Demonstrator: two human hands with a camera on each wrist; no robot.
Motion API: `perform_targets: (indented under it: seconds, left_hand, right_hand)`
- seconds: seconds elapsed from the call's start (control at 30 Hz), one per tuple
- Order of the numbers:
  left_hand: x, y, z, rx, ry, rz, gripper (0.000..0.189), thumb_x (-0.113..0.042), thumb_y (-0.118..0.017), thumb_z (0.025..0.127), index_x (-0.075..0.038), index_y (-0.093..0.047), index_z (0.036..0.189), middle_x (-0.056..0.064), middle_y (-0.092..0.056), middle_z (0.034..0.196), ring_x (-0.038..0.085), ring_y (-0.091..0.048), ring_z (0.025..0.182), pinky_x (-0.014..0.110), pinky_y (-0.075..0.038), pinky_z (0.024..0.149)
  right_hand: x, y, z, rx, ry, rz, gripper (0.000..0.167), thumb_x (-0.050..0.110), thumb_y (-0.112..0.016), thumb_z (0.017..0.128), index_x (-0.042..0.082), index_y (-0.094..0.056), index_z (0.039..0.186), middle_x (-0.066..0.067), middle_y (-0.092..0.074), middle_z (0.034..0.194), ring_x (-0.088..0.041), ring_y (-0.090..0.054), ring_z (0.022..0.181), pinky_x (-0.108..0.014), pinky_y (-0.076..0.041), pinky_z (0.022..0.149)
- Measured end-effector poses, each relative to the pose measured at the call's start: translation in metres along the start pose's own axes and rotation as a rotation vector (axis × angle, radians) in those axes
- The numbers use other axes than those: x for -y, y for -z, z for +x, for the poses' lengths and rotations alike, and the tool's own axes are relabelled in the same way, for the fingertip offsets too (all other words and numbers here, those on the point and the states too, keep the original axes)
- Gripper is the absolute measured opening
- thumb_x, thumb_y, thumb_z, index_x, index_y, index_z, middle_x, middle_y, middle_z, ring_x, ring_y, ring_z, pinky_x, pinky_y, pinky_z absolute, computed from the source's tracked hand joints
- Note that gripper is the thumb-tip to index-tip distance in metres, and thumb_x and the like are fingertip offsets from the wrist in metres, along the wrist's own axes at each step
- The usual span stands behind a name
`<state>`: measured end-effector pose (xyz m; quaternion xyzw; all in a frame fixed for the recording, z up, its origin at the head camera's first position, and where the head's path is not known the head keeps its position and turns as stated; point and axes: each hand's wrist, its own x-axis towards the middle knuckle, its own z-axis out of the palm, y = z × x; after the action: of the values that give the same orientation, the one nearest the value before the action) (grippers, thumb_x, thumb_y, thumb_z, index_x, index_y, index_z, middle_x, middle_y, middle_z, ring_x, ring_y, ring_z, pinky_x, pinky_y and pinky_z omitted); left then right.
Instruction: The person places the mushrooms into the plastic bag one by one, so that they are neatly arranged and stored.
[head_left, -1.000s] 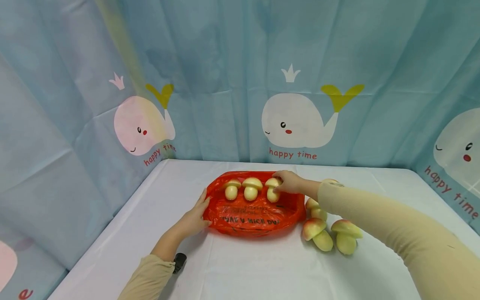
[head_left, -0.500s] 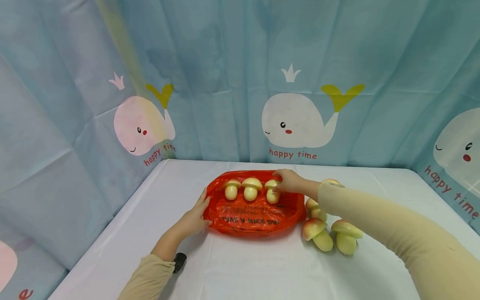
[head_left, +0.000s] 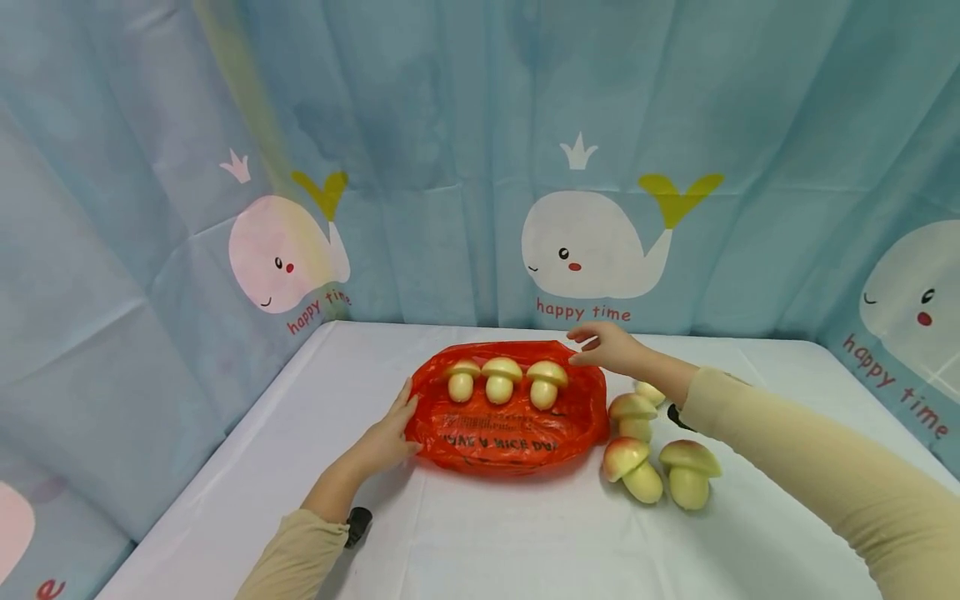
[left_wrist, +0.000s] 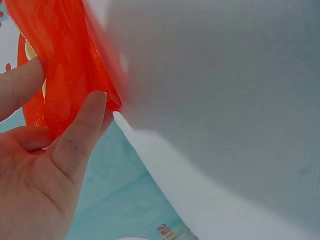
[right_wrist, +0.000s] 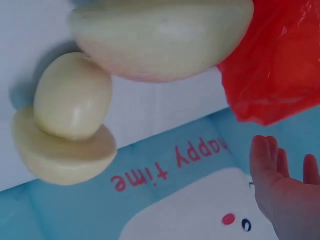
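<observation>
Beige sleeves (head_left: pixel 817 483) at left and right foreground, with a broad span of white-covered table (head_left: pixel 495 533) between. Slightly farther, right of centre: red-capped toy mushroom (head_left: pixel 636 473), stem slanted, and, across a narrow gap, brown-capped toy mushroom (head_left: pixel 689 475). Centrally, red plastic bag (head_left: pixel 510 421), mouth spread wide, dark lettering near the front rim. Left hand (head_left: pixel 386 437) gripping its left edge between thumb and fingers; wide margin from there to the table's left edge. Just beside the bag's right edge, third toy mushroom (head_left: pixel 633 414); behind, fourth toy mushroom (head_left: pixel 651 394), partly hidden. Inside, toward the rear rim, row of three mushrooms (head_left: pixel 501 379), printed lining exposed in front. Right hand (head_left: pixel 611 348) unclasped, fingers loosely bent, near the far right corner. Farthest, narrow table strip, then blue whale-print curtain (head_left: pixel 442 250).
</observation>
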<state>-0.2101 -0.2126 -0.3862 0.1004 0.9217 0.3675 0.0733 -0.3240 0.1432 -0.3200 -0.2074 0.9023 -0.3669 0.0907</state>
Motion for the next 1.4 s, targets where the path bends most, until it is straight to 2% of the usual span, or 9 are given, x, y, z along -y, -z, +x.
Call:
perform_targets:
  seconds: [0.27, 0.43, 0.67, 1.03, 1.4]
  left_hand:
    - [0.001, -0.002, -0.001, -0.004, 0.011, -0.005, 0.075, 0.007, -0.061, 0.086, 0.013, -0.019, 0.148, 0.017, 0.007, 0.161, 0.042, -0.006, 0.145, 0.058, -0.022, 0.111]
    - [0.002, -0.002, -0.002, -0.006, 0.029, -0.005, 0.075, 0.005, -0.062, 0.087, 0.012, -0.019, 0.148, 0.016, 0.006, 0.162, 0.041, -0.006, 0.145, 0.058, -0.022, 0.111]
    - [0.002, -0.002, -0.002, -0.009, 0.023, -0.012, 0.075, 0.006, -0.062, 0.087, 0.012, -0.019, 0.148, 0.016, 0.006, 0.161, 0.041, -0.005, 0.145, 0.059, -0.022, 0.111]
    - [0.002, -0.003, -0.002, -0.008, 0.009, -0.008, 0.075, 0.007, -0.061, 0.086, 0.013, -0.018, 0.148, 0.014, 0.009, 0.162, 0.042, -0.006, 0.145, 0.057, -0.024, 0.111]
    - [-0.002, -0.001, -0.002, -0.011, 0.012, -0.020, 0.075, 0.007, -0.062, 0.086, 0.013, -0.018, 0.148, 0.014, 0.009, 0.162, 0.041, -0.006, 0.145, 0.058, -0.022, 0.111]
  right_hand:
    - [-0.014, 0.022, -0.022, -0.045, 0.032, 0.041, 0.045, 0.012, -0.065, 0.092, -0.010, -0.053, 0.129, -0.030, -0.051, 0.131, -0.044, -0.053, 0.115, -0.048, -0.051, 0.091]
    - [-0.024, 0.032, -0.033, -0.068, 0.022, 0.057, 0.047, 0.013, -0.064, 0.093, -0.010, -0.051, 0.132, -0.030, -0.049, 0.134, -0.044, -0.052, 0.116, -0.048, -0.050, 0.093]
    - [-0.040, 0.042, -0.045, -0.101, -0.010, 0.032, 0.049, 0.015, -0.065, 0.094, -0.012, -0.050, 0.131, -0.033, -0.048, 0.133, -0.046, -0.052, 0.117, -0.048, -0.050, 0.093]
    - [-0.061, 0.056, -0.060, -0.085, -0.064, 0.026, 0.059, 0.026, -0.063, 0.095, -0.009, -0.043, 0.139, -0.034, -0.040, 0.140, -0.049, -0.042, 0.124, -0.057, -0.043, 0.098]
    - [-0.087, 0.053, -0.068, -0.060, -0.131, 0.013, 0.069, 0.029, -0.064, 0.094, -0.006, -0.034, 0.146, -0.037, -0.027, 0.147, -0.057, -0.032, 0.127, -0.065, -0.037, 0.097]
